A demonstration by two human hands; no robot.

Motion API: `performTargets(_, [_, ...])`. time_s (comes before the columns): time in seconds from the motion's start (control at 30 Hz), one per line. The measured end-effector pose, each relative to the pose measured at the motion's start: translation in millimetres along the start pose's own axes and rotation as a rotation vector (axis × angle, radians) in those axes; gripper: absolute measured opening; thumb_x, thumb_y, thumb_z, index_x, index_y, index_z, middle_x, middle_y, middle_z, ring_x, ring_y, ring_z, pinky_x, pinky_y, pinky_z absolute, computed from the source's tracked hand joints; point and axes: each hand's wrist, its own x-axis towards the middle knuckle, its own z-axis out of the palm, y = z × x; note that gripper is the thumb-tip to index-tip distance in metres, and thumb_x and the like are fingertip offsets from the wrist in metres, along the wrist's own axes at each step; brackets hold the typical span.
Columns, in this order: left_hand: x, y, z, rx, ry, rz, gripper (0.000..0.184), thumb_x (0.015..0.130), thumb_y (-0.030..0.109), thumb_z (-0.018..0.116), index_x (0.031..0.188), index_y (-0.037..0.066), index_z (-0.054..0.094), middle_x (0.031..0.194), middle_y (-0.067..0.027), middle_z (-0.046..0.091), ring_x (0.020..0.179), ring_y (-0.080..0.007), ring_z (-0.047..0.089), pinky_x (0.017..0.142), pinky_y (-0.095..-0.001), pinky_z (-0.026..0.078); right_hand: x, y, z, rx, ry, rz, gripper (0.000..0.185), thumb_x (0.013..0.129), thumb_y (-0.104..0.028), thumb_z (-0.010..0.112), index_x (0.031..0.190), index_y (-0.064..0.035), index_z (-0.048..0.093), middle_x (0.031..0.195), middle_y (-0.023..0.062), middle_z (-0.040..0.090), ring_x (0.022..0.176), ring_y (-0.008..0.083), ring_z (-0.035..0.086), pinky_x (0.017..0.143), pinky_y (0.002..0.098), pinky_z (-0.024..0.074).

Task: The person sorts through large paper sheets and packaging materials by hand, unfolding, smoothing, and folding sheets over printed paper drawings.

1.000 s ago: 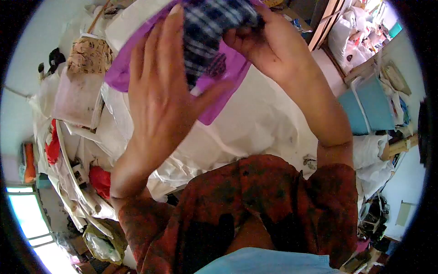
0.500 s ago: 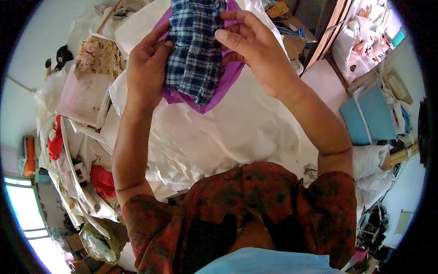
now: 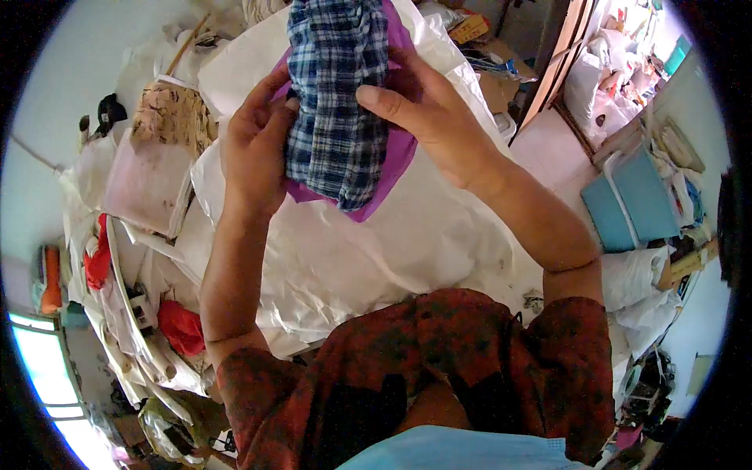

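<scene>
Left, a red cloth (image 3: 182, 327) lies in clutter. The left hand (image 3: 254, 145) pinches the folded plaid cloth's (image 3: 337, 110) edge, fingers partly hidden. That cloth, its far end cut off, overlies purple material (image 3: 401, 153) above the white-covered table (image 3: 376, 251). The right hand (image 3: 439, 117) grips both, thumb on top, fingertips hidden. Right stands a blue bin (image 3: 630, 204).
</scene>
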Motion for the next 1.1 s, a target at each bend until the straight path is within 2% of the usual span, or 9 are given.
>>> performTargets(0.27, [-15,-2,14,0.415,-0.052,0.283,0.039,0.089,0.0,0.05,0.128,-0.003,0.046,0.104,-0.0094,0.063,0.091,-0.0114,0.058,0.082,-0.0247,0.046,-4,7,8,-0.012,-0.024,-0.038,0.059,0.08,-0.021,0.071,0.129,-0.002,0.043,0.117,0.0054,0.057,0.108,0.0158,0.053,0.098,0.0321,0.0398])
performTargets(0.43, [-18,-1,22,0.292,-0.109,0.294,0.036,0.093,0.019,0.059,0.12,-0.002,0.051,0.099,-0.0062,0.062,0.091,-0.0104,0.055,0.083,-0.0243,0.044,-13,16,9,-0.16,-0.043,-0.035,0.045,0.084,-0.019,0.061,0.124,-0.0038,0.049,0.111,0.006,0.059,0.101,0.0155,0.055,0.092,0.0326,0.044])
performTargets(0.63, [-13,-3,13,0.28,-0.047,0.157,0.025,0.096,0.019,0.053,0.112,0.001,0.059,0.092,0.001,0.061,0.081,-0.0057,0.049,0.072,-0.0226,0.042,-18,11,6,-0.006,0.006,0.153,0.034,0.084,-0.014,0.056,0.116,-0.0029,0.056,0.103,0.0042,0.062,0.097,0.0145,0.056,0.089,0.0315,0.0448])
performTargets(0.73, [-7,-10,3,0.378,-0.061,0.23,0.025,0.094,0.018,0.056,0.113,0.002,0.059,0.094,-0.0025,0.063,0.083,-0.0097,0.054,0.075,-0.0238,0.043,-16,13,12,-0.023,0.115,0.057,0.031,0.083,-0.017,0.054,0.111,-0.0021,0.058,0.102,0.0038,0.062,0.094,0.0136,0.056,0.087,0.0314,0.0455])
performTargets(0.87, [-10,7,2,0.98,0.209,0.775,0.04,0.083,0.019,0.067,0.118,0.003,0.057,0.102,-0.0135,0.063,0.095,-0.0228,0.059,0.087,-0.0321,0.044,-10,-5,-6,-0.386,0.385,-0.097,0.032,0.084,-0.021,0.051,0.108,-0.0003,0.058,0.107,0.0142,0.061,0.099,0.0251,0.058,0.088,0.0341,0.046])
performTargets(0.9, [-5,9,0,1.199,0.344,0.953,0.038,0.082,0.018,0.067,0.116,0.002,0.058,0.099,-0.013,0.064,0.091,-0.0231,0.06,0.085,-0.0318,0.045,-11,2,-26,-0.476,0.353,-0.267,0.03,0.085,-0.016,0.05,0.11,-0.0013,0.056,0.107,0.0114,0.059,0.097,0.0222,0.057,0.088,0.0335,0.0455])
performTargets(0.97, [-1,6,-10,1.282,0.354,0.89,0.032,0.083,0.017,0.066,0.11,0.001,0.06,0.091,-0.0114,0.065,0.082,-0.0216,0.061,0.078,-0.0299,0.047,-12,24,-69,-0.836,0.375,-0.477,0.027,0.088,-0.014,0.049,0.112,-0.0033,0.055,0.111,0.0082,0.057,0.097,0.0203,0.056,0.088,0.0342,0.0457])
performTargets(1.03, [-8,-2,-22,0.988,0.12,0.41,0.025,0.085,0.016,0.064,0.104,0.0,0.062,0.083,-0.0093,0.066,0.073,-0.018,0.06,0.07,-0.0267,0.047,-14,38,-95,-1.385,0.467,-0.532,0.026,0.094,-0.02,0.048,0.112,-0.0051,0.057,0.117,0.0076,0.056,0.099,0.0222,0.058,0.088,0.0367,0.047])
performTargets(1.1, [-7,4,-25,0.861,0.127,0.347,0.019,0.087,0.015,0.062,0.097,-0.001,0.062,0.076,-0.0058,0.064,0.067,-0.0125,0.057,0.064,-0.0234,0.045,-9,4,-50,-0.24,0.524,-0.444,0.031,0.091,-0.022,0.049,0.115,-0.0039,0.056,0.118,0.0076,0.056,0.103,0.0223,0.056,0.091,0.0367,0.0451])
